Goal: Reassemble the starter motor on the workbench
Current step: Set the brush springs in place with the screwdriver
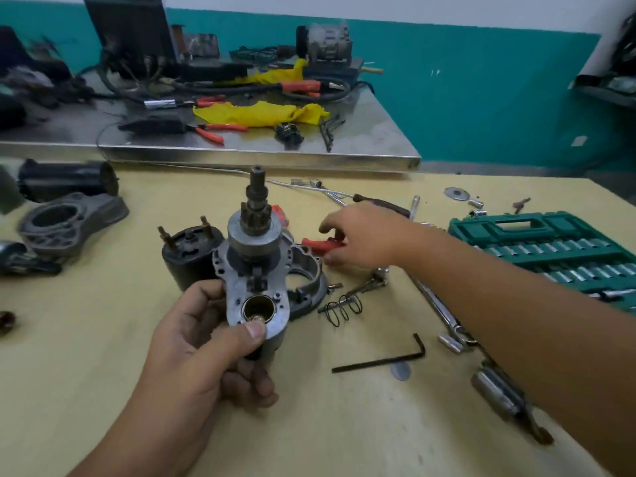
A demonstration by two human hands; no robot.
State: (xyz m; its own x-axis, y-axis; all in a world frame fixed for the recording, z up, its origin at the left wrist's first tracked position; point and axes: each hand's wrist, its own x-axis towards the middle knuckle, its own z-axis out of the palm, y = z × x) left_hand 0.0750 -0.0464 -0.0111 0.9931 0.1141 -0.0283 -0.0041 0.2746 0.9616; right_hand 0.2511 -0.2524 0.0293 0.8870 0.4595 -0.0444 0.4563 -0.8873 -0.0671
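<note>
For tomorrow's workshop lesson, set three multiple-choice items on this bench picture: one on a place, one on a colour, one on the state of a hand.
1. Where does the black hex key lie?
A. on the wooden bench, right of the left hand
B. inside the socket set case
C. on the steel table behind

2. What colour is the socket set case?
A. yellow
B. green
C. black

3. What is the left hand doing?
A. resting flat on the bench
B. hanging idle
C. gripping the starter motor assembly

Answers:
1 A, it lies on bare bench between the two arms.
2 B, the case and its tray are green.
3 C, thumb and fingers curl round the assembly's lower end, while the right hand reaches a red-handled tool.
</note>
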